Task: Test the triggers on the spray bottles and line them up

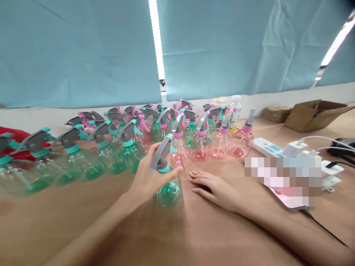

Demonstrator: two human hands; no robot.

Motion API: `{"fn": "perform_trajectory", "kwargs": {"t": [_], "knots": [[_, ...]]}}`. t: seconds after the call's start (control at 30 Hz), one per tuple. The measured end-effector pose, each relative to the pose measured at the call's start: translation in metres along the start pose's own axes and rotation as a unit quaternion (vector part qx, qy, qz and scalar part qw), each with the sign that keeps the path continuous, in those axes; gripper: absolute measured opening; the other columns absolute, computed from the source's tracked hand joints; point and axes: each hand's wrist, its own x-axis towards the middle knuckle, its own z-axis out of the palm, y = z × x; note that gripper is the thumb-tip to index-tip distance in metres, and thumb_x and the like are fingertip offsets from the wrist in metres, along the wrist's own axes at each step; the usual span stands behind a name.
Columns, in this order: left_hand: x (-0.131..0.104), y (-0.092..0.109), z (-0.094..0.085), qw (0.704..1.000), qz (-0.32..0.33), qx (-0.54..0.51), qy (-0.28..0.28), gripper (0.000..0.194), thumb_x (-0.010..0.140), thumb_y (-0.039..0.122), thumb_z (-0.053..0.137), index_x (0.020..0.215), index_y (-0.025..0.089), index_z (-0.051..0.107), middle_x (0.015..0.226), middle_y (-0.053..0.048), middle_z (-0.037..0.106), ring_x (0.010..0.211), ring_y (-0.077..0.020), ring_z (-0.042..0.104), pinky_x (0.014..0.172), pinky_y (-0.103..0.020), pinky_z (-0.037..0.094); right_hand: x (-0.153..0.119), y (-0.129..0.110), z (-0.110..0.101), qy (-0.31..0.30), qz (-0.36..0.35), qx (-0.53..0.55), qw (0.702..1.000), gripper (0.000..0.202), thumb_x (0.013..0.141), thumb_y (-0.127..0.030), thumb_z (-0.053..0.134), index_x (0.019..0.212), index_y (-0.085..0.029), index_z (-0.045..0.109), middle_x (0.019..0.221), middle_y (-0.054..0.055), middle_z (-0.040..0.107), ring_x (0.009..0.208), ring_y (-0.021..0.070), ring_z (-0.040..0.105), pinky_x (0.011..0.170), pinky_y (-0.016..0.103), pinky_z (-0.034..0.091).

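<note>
My left hand (148,173) is closed around the upper part of a green spray bottle (168,194) with a grey and turquoise trigger head. The bottle stands upright on the table, and some of it is hidden behind my fingers. To its right, my right hand (213,186) lies on the tabletop with fingers stretched out, holding nothing. A row of green spray bottles (95,166) stands to the left of my left hand. Beyond my right hand are several pink spray bottles (201,147) with pink collars.
More spray bottles crowd behind the front rows, near a clear drink bottle (235,109). On the right lie a phone (285,188) with a blurred screen and a power strip (267,147) with chargers. An open cardboard box (310,116) sits farther back. Red cloth (23,138) shows at left.
</note>
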Motion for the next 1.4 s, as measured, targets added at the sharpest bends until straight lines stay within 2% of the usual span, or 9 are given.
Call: {"fn": "perform_trajectory", "kwargs": {"t": [0.27, 0.4, 0.5, 0.7, 0.83, 0.93, 1.03, 1.2, 1.4], "knots": [[-0.019, -0.015, -0.007, 0.997, 0.009, 0.020, -0.069, 0.050, 0.079, 0.036, 0.067, 0.122, 0.027, 0.044, 0.119, -0.006, 0.061, 0.109, -0.0260, 0.059, 0.089, -0.041, 0.048, 0.012, -0.006, -0.012, -0.029, 0.022, -0.043, 0.998, 0.023, 0.094, -0.028, 0.051, 0.110, -0.023, 0.066, 0.115, 0.007, 0.068, 0.106, 0.0239, 0.064, 0.089, 0.039, 0.052], [-0.027, -0.022, -0.009, 0.995, 0.006, 0.016, -0.094, 0.045, 0.084, 0.039, 0.062, 0.125, 0.027, 0.047, 0.112, -0.006, 0.066, 0.104, -0.0290, 0.062, 0.090, -0.044, 0.047, 0.031, -0.014, -0.024, 0.060, 0.072, -0.078, 0.993, 0.021, 0.093, -0.025, 0.050, 0.108, -0.021, 0.064, 0.104, 0.008, 0.069, 0.092, 0.0228, 0.066, 0.077, 0.036, 0.053], [-0.027, -0.024, -0.011, 0.995, -0.008, 0.046, -0.088, 0.038, 0.086, 0.045, 0.058, 0.117, 0.024, 0.054, 0.110, -0.008, 0.066, 0.103, -0.0313, 0.062, 0.089, -0.047, 0.047, 0.049, -0.017, -0.031, 0.129, 0.105, -0.099, 0.981, 0.024, 0.092, -0.030, 0.051, 0.112, -0.020, 0.061, 0.103, 0.009, 0.068, 0.086, 0.0234, 0.066, 0.074, 0.037, 0.053], [-0.008, -0.031, -0.015, 0.989, -0.073, 0.120, -0.040, 0.054, 0.082, 0.054, 0.058, 0.120, 0.015, 0.054, 0.129, -0.017, 0.052, 0.118, -0.0353, 0.052, 0.097, -0.050, 0.043, 0.083, -0.015, -0.029, 0.173, 0.145, -0.097, 0.969, 0.057, 0.087, -0.034, 0.058, 0.138, -0.012, 0.044, 0.130, 0.020, 0.057, 0.115, 0.0341, 0.057, 0.095, 0.050, 0.045], [0.015, -0.040, -0.014, 0.990, -0.076, 0.115, -0.036, 0.055, 0.082, 0.053, 0.057, 0.119, 0.012, 0.055, 0.120, -0.015, 0.058, 0.111, -0.0334, 0.056, 0.093, -0.046, 0.046, 0.103, -0.007, -0.022, 0.168, 0.174, -0.074, 0.967, 0.072, 0.084, -0.038, 0.061, 0.142, -0.004, 0.036, 0.138, 0.026, 0.048, 0.129, 0.0366, 0.045, 0.104, 0.050, 0.039], [0.029, -0.047, -0.012, 0.991, -0.075, 0.111, -0.028, 0.053, 0.081, 0.049, 0.061, 0.120, 0.013, 0.055, 0.118, -0.014, 0.061, 0.107, -0.0323, 0.058, 0.091, -0.044, 0.047, 0.115, -0.004, -0.020, 0.179, 0.190, -0.051, 0.964, 0.076, 0.082, -0.044, 0.063, 0.141, -0.006, 0.035, 0.141, 0.025, 0.045, 0.131, 0.0367, 0.043, 0.103, 0.050, 0.039], [0.037, -0.050, -0.009, 0.991, -0.079, 0.106, -0.019, 0.053, 0.080, 0.047, 0.062, 0.121, 0.014, 0.053, 0.115, -0.014, 0.063, 0.105, -0.0326, 0.060, 0.089, -0.044, 0.049, 0.123, -0.002, -0.021, 0.183, 0.203, -0.030, 0.961, 0.073, 0.081, -0.047, 0.063, 0.138, -0.009, 0.039, 0.136, 0.023, 0.049, 0.127, 0.0368, 0.047, 0.099, 0.049, 0.041], [0.045, -0.054, -0.006, 0.991, -0.087, 0.102, -0.011, 0.058, 0.080, 0.046, 0.064, 0.126, 0.014, 0.049, 0.114, -0.015, 0.065, 0.107, -0.0350, 0.061, 0.086, -0.044, 0.050, 0.131, -0.003, -0.024, 0.154, 0.217, -0.018, 0.964, 0.046, 0.084, -0.038, 0.059, 0.120, -0.010, 0.051, 0.111, 0.020, 0.062, 0.102, 0.0343, 0.062, 0.083, 0.046, 0.048], [0.054, -0.061, -0.004, 0.991, -0.089, 0.097, -0.005, 0.062, 0.081, 0.045, 0.064, 0.131, 0.014, 0.044, 0.123, -0.018, 0.061, 0.116, -0.0359, 0.057, 0.091, -0.045, 0.049, 0.131, -0.003, -0.028, 0.124, 0.210, -0.008, 0.970, 0.041, 0.085, -0.038, 0.059, 0.115, -0.011, 0.051, 0.105, 0.018, 0.062, 0.084, 0.0286, 0.064, 0.070, 0.039, 0.049]]}}
